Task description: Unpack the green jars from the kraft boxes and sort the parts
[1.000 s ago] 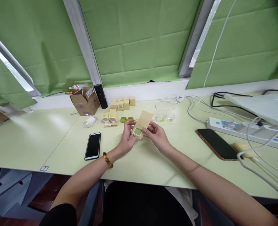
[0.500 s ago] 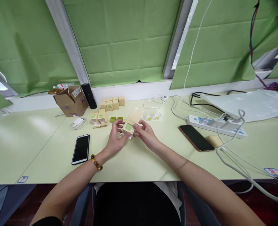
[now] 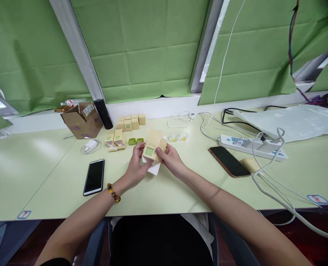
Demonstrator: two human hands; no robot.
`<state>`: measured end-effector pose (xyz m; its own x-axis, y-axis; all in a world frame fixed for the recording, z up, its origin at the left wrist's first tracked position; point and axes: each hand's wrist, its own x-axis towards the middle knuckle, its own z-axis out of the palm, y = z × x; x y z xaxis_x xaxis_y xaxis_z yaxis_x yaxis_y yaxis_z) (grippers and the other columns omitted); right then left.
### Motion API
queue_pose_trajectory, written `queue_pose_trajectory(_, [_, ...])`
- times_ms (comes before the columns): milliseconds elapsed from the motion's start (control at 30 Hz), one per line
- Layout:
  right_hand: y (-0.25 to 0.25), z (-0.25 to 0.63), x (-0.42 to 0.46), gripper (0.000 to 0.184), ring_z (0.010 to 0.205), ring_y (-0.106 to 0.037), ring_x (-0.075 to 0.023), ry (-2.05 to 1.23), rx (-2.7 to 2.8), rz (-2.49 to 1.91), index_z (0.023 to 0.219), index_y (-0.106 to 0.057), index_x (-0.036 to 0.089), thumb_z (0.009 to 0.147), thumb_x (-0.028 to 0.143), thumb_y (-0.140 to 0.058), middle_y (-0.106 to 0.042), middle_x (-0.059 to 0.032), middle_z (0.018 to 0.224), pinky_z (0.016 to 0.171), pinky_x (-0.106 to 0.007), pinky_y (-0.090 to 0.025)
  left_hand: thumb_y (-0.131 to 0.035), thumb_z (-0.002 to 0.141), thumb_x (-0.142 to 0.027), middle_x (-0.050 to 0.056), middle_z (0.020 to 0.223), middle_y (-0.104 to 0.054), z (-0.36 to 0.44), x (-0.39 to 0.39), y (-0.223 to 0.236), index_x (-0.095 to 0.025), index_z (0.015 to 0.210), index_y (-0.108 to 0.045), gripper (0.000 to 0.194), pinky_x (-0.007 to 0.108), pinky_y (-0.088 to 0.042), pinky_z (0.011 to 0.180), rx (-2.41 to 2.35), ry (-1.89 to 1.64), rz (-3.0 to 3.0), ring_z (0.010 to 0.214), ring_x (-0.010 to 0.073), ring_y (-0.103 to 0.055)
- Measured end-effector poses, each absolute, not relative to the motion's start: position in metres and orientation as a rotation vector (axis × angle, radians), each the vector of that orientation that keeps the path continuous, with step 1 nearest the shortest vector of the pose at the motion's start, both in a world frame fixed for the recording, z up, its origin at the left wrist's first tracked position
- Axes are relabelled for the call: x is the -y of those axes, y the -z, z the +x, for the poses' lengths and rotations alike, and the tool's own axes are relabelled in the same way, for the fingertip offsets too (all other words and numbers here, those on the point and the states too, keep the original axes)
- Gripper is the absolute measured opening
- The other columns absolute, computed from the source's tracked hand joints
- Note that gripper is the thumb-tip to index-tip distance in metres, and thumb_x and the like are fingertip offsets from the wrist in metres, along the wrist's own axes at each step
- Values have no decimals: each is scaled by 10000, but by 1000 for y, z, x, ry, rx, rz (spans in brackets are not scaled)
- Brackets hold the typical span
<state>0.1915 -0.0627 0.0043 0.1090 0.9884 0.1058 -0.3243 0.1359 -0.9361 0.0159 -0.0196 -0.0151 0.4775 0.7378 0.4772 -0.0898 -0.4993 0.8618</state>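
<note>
Between my two hands is a small tan cardboard box [image 3: 152, 142] with a green square on its face. Its flaps stand open, and a white inner flap hangs down toward me. My left hand [image 3: 137, 162] grips the box's left side, fingers curled behind it. On the other side, my right hand [image 3: 171, 159] pinches the box with the thumb on its front. Just beyond it lie two small green trays [image 3: 136, 141] and a pair of clear plastic cups [image 3: 178, 137] with yellow in them. Two opened boxes [image 3: 115, 140] stand to the left.
Several closed small boxes [image 3: 131, 123] are grouped at the back. A large carton [image 3: 83, 122], a black cylinder [image 3: 103, 113], a charger [image 3: 91, 145] and a white-edged phone [image 3: 94, 177] are leftward. At right are another phone [image 3: 229, 161], a power strip [image 3: 249, 146] and looping cables.
The box has turned slightly in my hands, and its white inner flap now shows below it. My hands stay in nearly the same place; the view has shifted a little.
</note>
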Motion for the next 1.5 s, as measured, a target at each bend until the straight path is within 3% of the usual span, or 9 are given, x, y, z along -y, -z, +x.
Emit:
queue_pose_trajectory(133, [-10, 195, 63, 654, 1051, -786, -305, -1159, 965, -915, 1159, -705, 215, 722, 661, -900, -810, -131, 1210, 892, -407, -648, -890, 827, -382, 144, 1513, -496, 17, 20, 12, -322, 1559, -283, 953, 483, -449, 1180, -431, -1077, 1751, 1422, 308, -528])
queue_pose_trajectory(300, [-12, 199, 62, 594, 1081, -781, -321, -1119, 978, -916, 1133, -738, 225, 720, 614, -913, -817, -120, 1194, 950, -450, -639, -770, 918, -518, 135, 1403, -567, 15, 16, 4, -293, 1467, -346, 729, 423, -525, 1057, -397, -1099, 1610, 1280, 268, -624])
queue_pose_trajectory(433, [-7, 201, 60, 496, 998, -789, -321, -1041, 993, -988, 1026, -746, 231, 698, 554, -929, -836, -95, 1085, 883, -454, -647, -785, 904, -511, 69, 1109, -692, 15, 13, 0, -265, 1294, -415, 591, 362, -557, 882, -557, -1081, 1529, 1000, 215, -717])
queue_pose_trajectory(600, [-3, 198, 61, 454, 870, -783, -314, -1029, 1083, -1037, 933, -747, 218, 705, 578, -902, -834, -88, 974, 764, -442, -643, -828, 837, -464, -16, 869, -697, 14, 12, -7, -274, 1164, -377, 589, 295, -529, 721, -690, -1059, 1537, 779, 176, -706])
queue_pose_trajectory(833, [-19, 209, 65, 563, 917, -750, -242, -952, 1157, -1080, 1235, -614, 269, 792, 520, -855, -816, -101, 1167, 659, -339, -590, -776, 795, -360, -109, 666, -538, -37, -18, -43, -273, 1100, -394, 497, 231, -370, 575, -1035, -872, 1842, 561, 126, -552])
queue_pose_trajectory(1000, [-31, 222, 69, 457, 1018, -728, -268, -853, 1213, -1103, 1191, -620, 267, 856, 530, -787, -815, -97, 1088, 713, -365, -584, -692, 830, -339, -107, 630, -531, -98, -40, -40, -268, 1063, -419, 366, 255, -351, 605, -1403, -720, 2058, 553, 149, -517])
queue_pose_trajectory(1233, [-24, 224, 69, 344, 942, -729, -265, -753, 1330, -1184, 1155, -662, 266, 893, 477, -737, -809, -83, 1043, 702, -379, -557, -575, 941, -396, -28, 701, -659, -115, -43, -30, -266, 1097, -456, 235, 333, -376, 721, -1746, -401, 2333, 737, 275, -662])
queue_pose_trajectory(1367, [-21, 231, 69, 296, 945, -727, -261, -656, 1387, -1237, 1154, -673, 272, 906, 429, -714, -812, -71, 1034, 678, -352, -526, -530, 970, -373, 116, 908, -721, -106, -31, -44, -205, 1168, -541, 261, 471, -383, 924, -1901, -295, 2629, 931, 368, -688])
queue_pose_trajectory(1500, [-17, 242, 63, 252, 934, -709, -252, -516, 1407, -1272, 1154, -669, 277, 931, 395, -676, -808, -58, 1028, 670, -343, -510, -519, 974, -313, 208, 1181, -660, -93, -13, -50, -171, 1219, -587, 291, 541, -369, 985, -1775, -318, 2859, 1111, 397, -632])
